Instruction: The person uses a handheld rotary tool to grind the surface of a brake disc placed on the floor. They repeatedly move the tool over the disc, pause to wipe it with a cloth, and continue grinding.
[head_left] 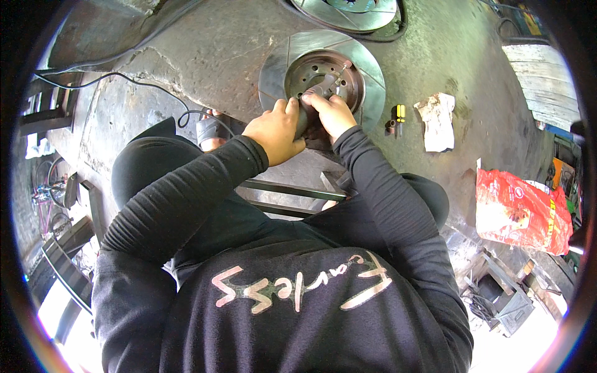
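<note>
Gripping the power tool [325,82], the left hand [275,132] and right hand [334,115] wrap its stiff, probably heavy barrel [303,120], behind the tip [347,64].

Your left hand [275,132] and right hand [334,116] grip a power tool [304,118] over the brake disc [368,76] at 12 o'clock, screwdriver [401,113] and white cloth [437,124] at 2.

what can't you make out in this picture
All in the head view:
- Handheld tool: its grip is mostly covered by the left hand and right hand.
- Tool tip: too small to tell whether it touches the nearer disc.
- Farther disc: cut off by the top edge.
- Bicycle: small and blurred near the left rim.
</note>
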A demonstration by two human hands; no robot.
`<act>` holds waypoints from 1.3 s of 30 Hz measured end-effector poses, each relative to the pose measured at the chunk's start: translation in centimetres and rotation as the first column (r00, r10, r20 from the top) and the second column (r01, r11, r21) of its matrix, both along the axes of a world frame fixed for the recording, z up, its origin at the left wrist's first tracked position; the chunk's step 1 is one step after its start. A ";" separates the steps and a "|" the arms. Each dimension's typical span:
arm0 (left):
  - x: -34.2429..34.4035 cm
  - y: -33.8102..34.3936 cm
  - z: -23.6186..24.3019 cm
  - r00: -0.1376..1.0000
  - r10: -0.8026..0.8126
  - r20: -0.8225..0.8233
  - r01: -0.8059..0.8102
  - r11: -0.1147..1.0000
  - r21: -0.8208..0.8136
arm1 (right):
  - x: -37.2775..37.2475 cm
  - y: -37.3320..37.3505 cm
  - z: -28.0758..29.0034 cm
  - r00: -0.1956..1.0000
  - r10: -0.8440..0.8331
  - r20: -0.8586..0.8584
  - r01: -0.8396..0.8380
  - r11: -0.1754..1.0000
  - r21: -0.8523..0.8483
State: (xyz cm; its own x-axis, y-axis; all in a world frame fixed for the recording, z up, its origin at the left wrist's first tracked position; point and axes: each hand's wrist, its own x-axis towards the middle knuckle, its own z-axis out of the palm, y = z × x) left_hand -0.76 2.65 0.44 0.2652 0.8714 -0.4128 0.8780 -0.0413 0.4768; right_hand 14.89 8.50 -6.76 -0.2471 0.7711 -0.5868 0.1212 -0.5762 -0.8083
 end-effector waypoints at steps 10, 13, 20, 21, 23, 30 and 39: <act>-0.1 0.1 0.3 0.999 -0.046 -0.021 0.045 0.999 -0.018 | 0.2 -0.5 1.1 0.998 -0.042 -0.047 0.039 0.997 -0.062; -0.2 0.2 0.3 0.999 -0.038 -0.028 0.037 0.999 -0.019 | -0.1 -0.3 1.3 0.998 -0.036 -0.047 0.033 0.997 -0.066; 0.1 0.0 0.5 0.999 -0.047 0.005 0.048 0.998 -0.050 | 0.3 -1.1 1.6 0.997 -0.073 -0.027 0.071 0.994 -0.088; -0.1 0.0 0.6 0.999 -0.048 0.003 0.048 0.998 -0.045 | 0.1 -1.1 1.5 0.997 -0.083 -0.009 0.082 0.993 -0.085; -0.2 -0.1 0.7 0.999 -0.038 0.008 0.038 0.999 -0.033 | -0.1 -1.0 1.7 0.998 -0.056 0.008 0.056 0.995 -0.081; -0.4 -0.2 0.8 0.999 -0.037 0.009 0.037 0.999 -0.007 | -0.1 -1.0 1.9 0.999 -0.033 0.020 0.033 0.999 0.002; -0.4 0.0 0.5 0.999 -0.046 0.008 0.046 0.999 -0.012 | -0.2 -1.1 1.8 0.996 -0.087 -0.021 0.088 0.996 0.030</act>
